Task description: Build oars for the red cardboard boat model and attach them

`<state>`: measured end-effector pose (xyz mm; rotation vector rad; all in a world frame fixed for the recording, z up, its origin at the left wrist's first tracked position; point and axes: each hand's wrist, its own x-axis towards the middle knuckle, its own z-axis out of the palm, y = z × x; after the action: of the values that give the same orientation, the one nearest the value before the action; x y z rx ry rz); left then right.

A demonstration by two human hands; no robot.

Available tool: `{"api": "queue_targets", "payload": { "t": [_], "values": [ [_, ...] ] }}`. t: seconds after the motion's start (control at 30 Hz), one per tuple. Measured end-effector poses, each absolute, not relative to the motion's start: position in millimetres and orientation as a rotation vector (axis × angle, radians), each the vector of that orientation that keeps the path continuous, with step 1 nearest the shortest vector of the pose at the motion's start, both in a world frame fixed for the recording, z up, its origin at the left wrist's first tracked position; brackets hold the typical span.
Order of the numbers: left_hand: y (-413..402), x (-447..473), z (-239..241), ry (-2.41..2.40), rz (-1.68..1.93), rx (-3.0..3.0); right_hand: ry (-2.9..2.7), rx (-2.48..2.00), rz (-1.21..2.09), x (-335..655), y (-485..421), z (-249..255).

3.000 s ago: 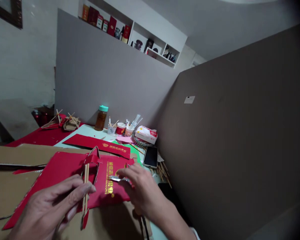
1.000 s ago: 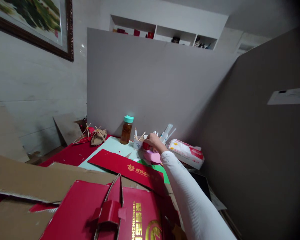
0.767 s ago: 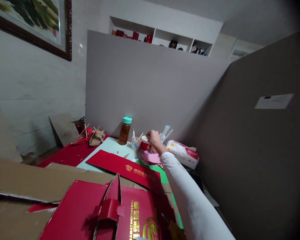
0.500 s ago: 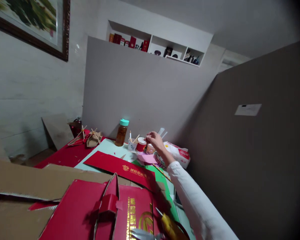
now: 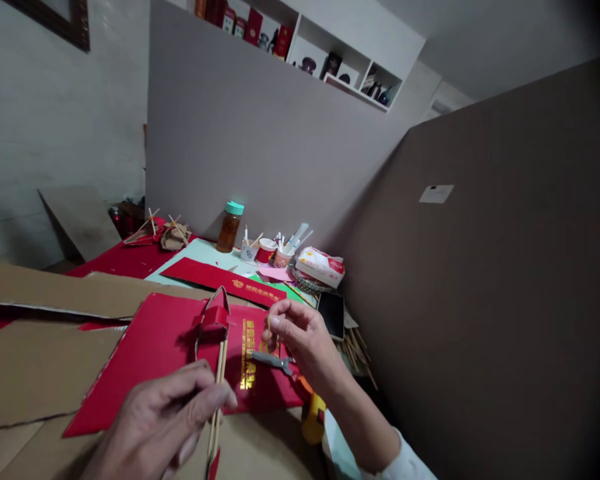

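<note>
My left hand [image 5: 167, 417] is closed around a pair of thin wooden sticks [image 5: 219, 380]. At their upper end is a folded red cardboard piece [image 5: 214, 319] with a pointed tip. My right hand [image 5: 300, 340] pinches a thin yellow loop, which looks like a rubber band [image 5: 269, 325], between thumb and forefinger. Below that hand lie pliers [image 5: 273, 361] with grey jaws, and a yellow tool [image 5: 313, 420], partly hidden by my wrist. Under both hands is a red cardboard sheet [image 5: 165, 347] with gold lettering.
Brown cardboard [image 5: 35, 367] covers the left side. Behind stand a bottle [image 5: 229, 230] with a teal lid, several paper cups [image 5: 267, 250] and a tissue pack [image 5: 321, 267]. A dark phone-like slab [image 5: 331, 315] lies at right. Grey partitions [image 5: 260, 153] enclose the table.
My right hand has come back from the cups to the near middle, now with the yellow band. My left hand has come into view holding the sticks. The view has tilted down.
</note>
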<state>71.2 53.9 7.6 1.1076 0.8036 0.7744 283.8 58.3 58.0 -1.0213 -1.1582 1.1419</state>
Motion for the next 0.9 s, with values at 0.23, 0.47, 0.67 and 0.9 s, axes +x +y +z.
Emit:
{"api": "queue_targets", "payload": {
  "t": [0.23,0.47,0.67,0.9],
  "values": [
    [52,78,15,0.855,0.761,1.252,-1.023,-1.045,1.122,279,29,28],
    [51,83,10,0.860,0.718,1.296,-0.923,-1.030,1.223,284,27,13],
    [47,84,16,0.893,0.732,1.320,-0.936,-1.044,1.277,278,19,21],
    [48,86,19,0.896,0.690,1.326,-1.019,-1.064,1.337,274,14,21]
  ]
}}
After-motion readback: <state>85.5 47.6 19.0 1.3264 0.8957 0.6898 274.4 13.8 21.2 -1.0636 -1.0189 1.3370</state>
